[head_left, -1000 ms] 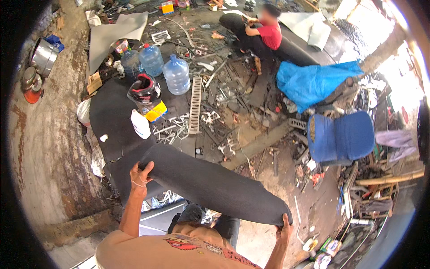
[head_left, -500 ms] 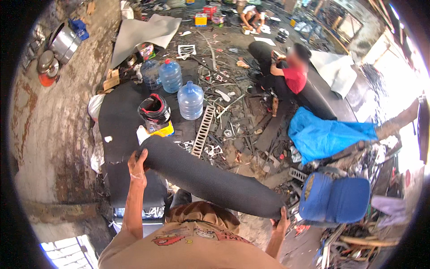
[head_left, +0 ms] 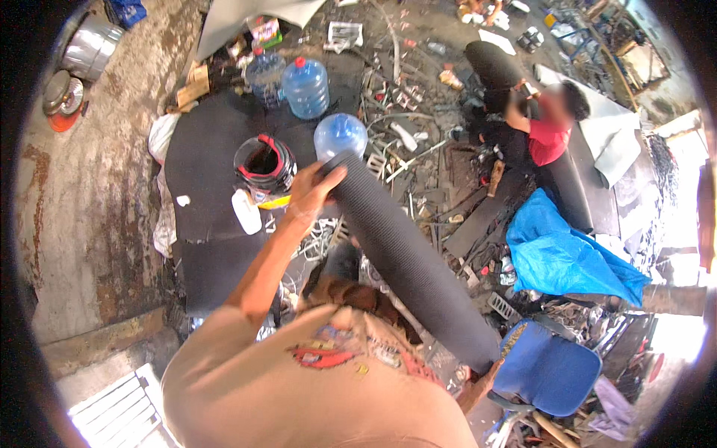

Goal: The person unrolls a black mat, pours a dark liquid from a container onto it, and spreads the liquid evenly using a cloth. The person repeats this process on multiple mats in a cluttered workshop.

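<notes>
Across the front of my body I hold a long black roll of ribbed, rubber-like sheet (head_left: 411,254), sloping from upper left down to lower right. My left hand (head_left: 312,196) is closed on its upper end, thumb over the rim. At the lower end, beside the blue chair, my right hand (head_left: 482,382) grips from underneath, and its fingers are partly hidden. Behind the upper end stands a clear blue water bottle (head_left: 340,136). Left of my left hand is a black bucket with a red rim (head_left: 264,166), with a white container (head_left: 246,212) beside it.
More large water bottles (head_left: 305,89) stand on a flat black sheet (head_left: 205,149). A blue chair (head_left: 549,366) is at my right, near a blue tarp (head_left: 560,246). Ahead on the right sits a person in a red shirt (head_left: 551,138). Scraps (head_left: 403,138) litter the floor.
The black roll has swung from a shallow slant to a steep one. My left hand has moved right and up with its end. The whole view has shifted too.
</notes>
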Motion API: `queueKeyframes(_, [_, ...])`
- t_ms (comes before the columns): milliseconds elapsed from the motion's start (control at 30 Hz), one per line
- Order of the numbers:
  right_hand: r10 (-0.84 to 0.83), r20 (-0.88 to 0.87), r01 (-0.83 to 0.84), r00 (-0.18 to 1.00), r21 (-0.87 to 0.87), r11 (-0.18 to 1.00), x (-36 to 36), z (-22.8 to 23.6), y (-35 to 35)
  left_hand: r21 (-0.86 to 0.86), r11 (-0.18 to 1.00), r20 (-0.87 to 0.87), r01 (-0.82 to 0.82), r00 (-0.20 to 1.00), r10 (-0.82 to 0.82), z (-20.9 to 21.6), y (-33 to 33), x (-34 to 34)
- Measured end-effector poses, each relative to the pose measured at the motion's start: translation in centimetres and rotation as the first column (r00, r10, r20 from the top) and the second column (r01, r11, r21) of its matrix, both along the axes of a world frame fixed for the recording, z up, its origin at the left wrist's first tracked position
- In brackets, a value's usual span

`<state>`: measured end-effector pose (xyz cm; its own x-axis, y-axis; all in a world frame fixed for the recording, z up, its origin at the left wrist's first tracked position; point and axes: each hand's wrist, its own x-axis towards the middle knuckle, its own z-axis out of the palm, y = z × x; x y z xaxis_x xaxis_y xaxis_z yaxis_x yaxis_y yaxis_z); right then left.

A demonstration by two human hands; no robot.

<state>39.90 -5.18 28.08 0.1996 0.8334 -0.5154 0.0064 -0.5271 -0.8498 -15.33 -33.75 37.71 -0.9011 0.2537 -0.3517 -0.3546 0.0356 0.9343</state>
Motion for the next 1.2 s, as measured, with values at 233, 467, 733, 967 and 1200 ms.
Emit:
queueKeyframes(233, [-0.075,0.016,0.075,0.997,-0.004,0.997,-9.7,-2.3,3.1,0.019,0.990,0.061,0.137,0.989,-0.137,-3.1,10.9,-17.7])
queueKeyframes(467, [0.141,0.234,-0.174,0.962,0.128,0.976,-24.4,-4.5,8.3,0.226,0.954,-0.121,0.195,0.978,-0.171,0.2,19.4,-31.5])
queueKeyframes(733, [0.094,-0.119,-0.105,0.988,-0.086,0.991,-43.8,-7.1,19.0,-0.050,0.993,-0.126,0.112,0.985,-0.117,-0.4,27.2,-46.0])
queueKeyframes(967, [0.214,-0.209,-0.240,0.954,-0.109,0.965,-63.2,-7.5,26.3,-0.077,0.968,-0.295,-0.238,0.933,0.206,-1.5,27.6,-61.3])
queueKeyframes(1200, [0.368,-0.151,-0.381,0.917,-0.064,0.922,-89.5,-6.0,31.9,-0.027,0.881,-0.281,-0.473,0.849,0.447,0.3,23.5,-78.7])
